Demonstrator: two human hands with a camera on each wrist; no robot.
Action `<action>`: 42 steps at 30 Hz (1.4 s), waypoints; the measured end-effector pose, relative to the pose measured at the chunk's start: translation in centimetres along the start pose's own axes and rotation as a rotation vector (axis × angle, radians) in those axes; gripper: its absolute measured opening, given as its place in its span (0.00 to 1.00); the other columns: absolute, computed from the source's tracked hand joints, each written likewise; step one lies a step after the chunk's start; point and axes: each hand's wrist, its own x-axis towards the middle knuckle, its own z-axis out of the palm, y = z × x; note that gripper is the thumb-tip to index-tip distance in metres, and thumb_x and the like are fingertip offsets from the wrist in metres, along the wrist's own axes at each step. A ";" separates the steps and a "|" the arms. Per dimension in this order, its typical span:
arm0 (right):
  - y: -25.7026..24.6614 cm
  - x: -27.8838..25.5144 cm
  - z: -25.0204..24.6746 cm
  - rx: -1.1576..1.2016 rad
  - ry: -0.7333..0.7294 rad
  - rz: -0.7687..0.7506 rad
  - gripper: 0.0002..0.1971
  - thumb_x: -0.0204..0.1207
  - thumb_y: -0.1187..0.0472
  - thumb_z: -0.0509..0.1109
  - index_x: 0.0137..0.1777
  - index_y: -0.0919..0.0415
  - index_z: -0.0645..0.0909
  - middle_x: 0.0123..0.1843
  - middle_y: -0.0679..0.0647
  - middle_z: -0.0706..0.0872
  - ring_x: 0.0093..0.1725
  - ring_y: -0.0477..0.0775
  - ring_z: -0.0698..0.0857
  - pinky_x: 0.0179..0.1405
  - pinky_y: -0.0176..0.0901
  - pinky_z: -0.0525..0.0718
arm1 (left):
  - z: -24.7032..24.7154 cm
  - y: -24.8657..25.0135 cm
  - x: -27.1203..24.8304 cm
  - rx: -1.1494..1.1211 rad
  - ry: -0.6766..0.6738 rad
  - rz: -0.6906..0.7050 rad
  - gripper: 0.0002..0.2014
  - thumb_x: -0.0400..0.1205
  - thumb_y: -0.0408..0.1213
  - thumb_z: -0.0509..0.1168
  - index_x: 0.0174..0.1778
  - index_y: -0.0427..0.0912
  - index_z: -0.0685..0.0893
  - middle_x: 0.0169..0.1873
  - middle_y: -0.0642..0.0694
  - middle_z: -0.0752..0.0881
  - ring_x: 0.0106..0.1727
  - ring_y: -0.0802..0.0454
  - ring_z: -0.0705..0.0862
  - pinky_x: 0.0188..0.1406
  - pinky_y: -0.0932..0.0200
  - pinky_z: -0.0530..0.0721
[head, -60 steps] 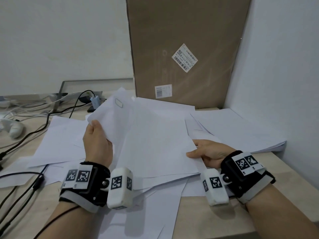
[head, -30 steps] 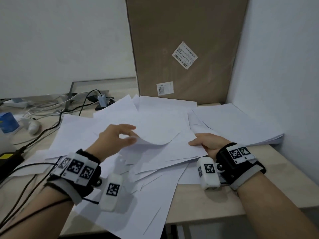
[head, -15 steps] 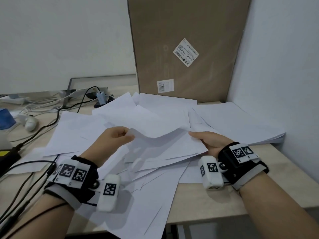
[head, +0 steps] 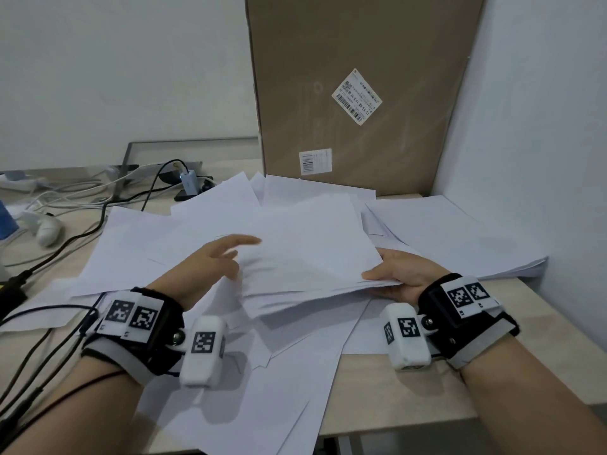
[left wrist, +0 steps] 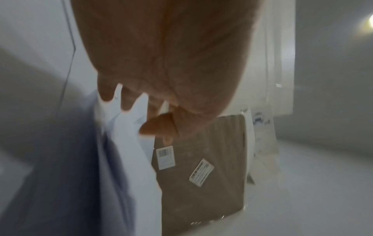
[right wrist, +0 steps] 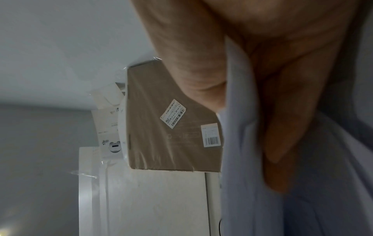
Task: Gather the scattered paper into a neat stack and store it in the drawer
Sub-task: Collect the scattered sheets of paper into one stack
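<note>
White paper sheets point(head: 138, 247) lie scattered and overlapping across the wooden desk point(head: 410, 389). My right hand point(head: 402, 270) pinches the right edge of a small bundle of sheets point(head: 312, 244), thumb on top and fingers beneath. In the right wrist view the bundle point(right wrist: 238, 151) runs between thumb and fingers point(right wrist: 282, 127). My left hand point(head: 220, 257) hovers at the bundle's left edge with fingers stretched out, holding nothing. In the left wrist view, blurred, its fingers point(left wrist: 125, 99) spread above paper point(left wrist: 129, 151). A second pile point(head: 460, 238) lies at the right. No drawer is in view.
A tall cardboard box point(head: 361, 93) stands against the back wall behind the papers. A white wall point(head: 542, 126) closes the right side. Cables point(head: 82, 231), an adapter point(head: 189, 182) and a white device point(head: 47, 229) crowd the left. Some sheets point(head: 262, 405) overhang the front edge.
My left hand has let go of the curled sheet it held and opened; that sheet now lies flat on the bundle. My right hand has kept its grip.
</note>
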 end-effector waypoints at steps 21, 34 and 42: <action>-1.0 -0.3 -0.2 0.061 0.169 -0.533 0.12 0.75 0.72 0.70 0.58 0.64 0.84 0.55 0.60 0.91 0.57 0.61 0.89 0.61 0.56 0.84 | 2.6 4.8 4.9 -0.408 0.311 0.320 0.14 0.83 0.24 0.61 0.65 0.32 0.81 0.58 0.39 0.88 0.57 0.45 0.88 0.56 0.51 0.83; -1.7 -1.4 0.3 0.109 0.243 -0.702 0.43 0.50 0.34 0.83 0.53 0.71 0.83 0.49 0.66 0.88 0.55 0.73 0.86 0.56 0.65 0.86 | 3.9 7.4 3.1 -0.301 0.224 0.478 0.22 0.73 0.39 0.74 0.64 0.43 0.83 0.56 0.47 0.90 0.57 0.49 0.89 0.51 0.57 0.87; -2.5 -1.9 0.6 0.191 0.189 -0.823 0.51 0.54 0.33 0.80 0.77 0.52 0.66 0.71 0.52 0.81 0.69 0.51 0.81 0.71 0.54 0.78 | 3.7 8.0 3.5 -0.295 0.244 0.531 0.31 0.69 0.45 0.76 0.69 0.45 0.77 0.59 0.49 0.88 0.59 0.51 0.88 0.51 0.59 0.86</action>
